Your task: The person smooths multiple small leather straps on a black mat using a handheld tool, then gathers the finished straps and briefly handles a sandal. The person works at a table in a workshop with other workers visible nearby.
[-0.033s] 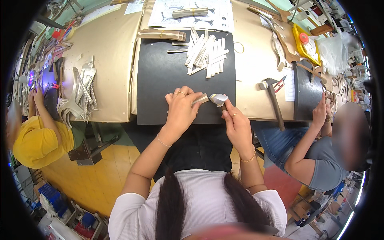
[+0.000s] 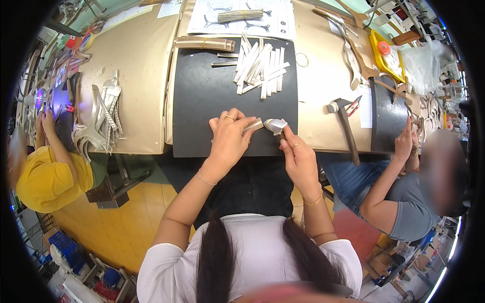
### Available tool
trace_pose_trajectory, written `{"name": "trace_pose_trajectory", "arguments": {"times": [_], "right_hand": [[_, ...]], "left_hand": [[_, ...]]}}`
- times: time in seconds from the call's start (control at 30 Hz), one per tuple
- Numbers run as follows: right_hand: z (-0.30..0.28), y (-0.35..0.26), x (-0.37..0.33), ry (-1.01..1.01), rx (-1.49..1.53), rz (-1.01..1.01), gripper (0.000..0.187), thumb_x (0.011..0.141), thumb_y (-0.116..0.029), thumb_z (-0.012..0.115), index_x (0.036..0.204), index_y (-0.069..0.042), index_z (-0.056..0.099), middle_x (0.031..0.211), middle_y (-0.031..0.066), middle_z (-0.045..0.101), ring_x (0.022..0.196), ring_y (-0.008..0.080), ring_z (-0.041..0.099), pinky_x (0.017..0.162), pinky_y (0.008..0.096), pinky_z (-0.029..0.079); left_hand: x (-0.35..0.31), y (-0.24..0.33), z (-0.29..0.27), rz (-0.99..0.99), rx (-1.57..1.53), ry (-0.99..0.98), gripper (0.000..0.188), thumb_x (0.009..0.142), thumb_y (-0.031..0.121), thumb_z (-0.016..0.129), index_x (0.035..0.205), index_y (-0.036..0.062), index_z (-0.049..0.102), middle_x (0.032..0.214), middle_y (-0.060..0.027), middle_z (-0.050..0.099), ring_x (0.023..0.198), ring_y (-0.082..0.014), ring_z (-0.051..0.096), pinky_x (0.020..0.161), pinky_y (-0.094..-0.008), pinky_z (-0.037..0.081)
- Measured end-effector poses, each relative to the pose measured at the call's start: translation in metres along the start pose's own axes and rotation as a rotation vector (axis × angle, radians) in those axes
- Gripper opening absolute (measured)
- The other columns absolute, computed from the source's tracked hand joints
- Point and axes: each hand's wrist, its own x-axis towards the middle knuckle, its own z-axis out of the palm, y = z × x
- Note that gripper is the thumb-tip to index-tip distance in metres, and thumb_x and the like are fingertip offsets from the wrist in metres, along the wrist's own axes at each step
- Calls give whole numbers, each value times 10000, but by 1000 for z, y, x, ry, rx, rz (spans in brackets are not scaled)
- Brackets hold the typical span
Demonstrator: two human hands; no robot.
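Strip (image 2: pixel 258 123), pale and flat, was grasped between the thumb and fingers of the left hand (image 2: pixel 228 139) toward the near edge of a black mat (image 2: pixel 207 96). The right hand (image 2: pixel 301 159) had its fingers closed on the handle of a tool (image 2: pixel 275 125) near the mat's near right corner; its silver-grey head stood just beside the strip's end, and contact between the 2 could not be told. A pile of similar strips (image 2: pixel 257 65) lay toward the mat's far right corner. 1 bundle (image 2: pixel 204 43) lay at the far left corner; a 2nd stack (image 2: pixel 240 15) rested on paper (image 2: pixel 275 22) beyond the far edge. A hammer (image 2: pixel 346 126) jutted past the tabletop's (image 2: pixel 326 65) near edge.
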Motion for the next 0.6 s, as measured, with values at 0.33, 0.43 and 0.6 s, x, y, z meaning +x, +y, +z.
{"name": "trace_pose_trajectory", "arguments": {"times": [0.33, 0.43, 0.6], "right_hand": [[4, -1, 9, -20, -159, -51, 468, 1007, -156, 598, 1471, -167, 538, 826, 121, 593, 705, 342, 631, 638, 448, 515], [2, -2, 9, -26, -160, -44, 474, 1006, -151, 597, 1475, -167, 533, 831, 122, 596, 705, 340, 631, 637, 444, 515], [2, -6, 12, 13, -136, -56, 488, 1001, -136, 601, 1483, -164, 524, 834, 118, 601, 700, 333, 629, 634, 438, 515]], "left_hand": [[5, -6, 4, 367, 195, 129, 190, 825, 83, 761, 1015, 91, 775, 970, -13, 639, 896, -198, 590, 820, -362, 424], [5, -7, 2, 454, 297, 111, 183, 839, 80, 731, 1020, 68, 755, 964, -18, 642, 904, -198, 592, 827, -361, 422], [6, -4, -3, 523, 390, 54, 232, 858, 79, 674, 1080, 31, 725, 983, -37, 637, 909, -202, 582, 828, -358, 417]]}}
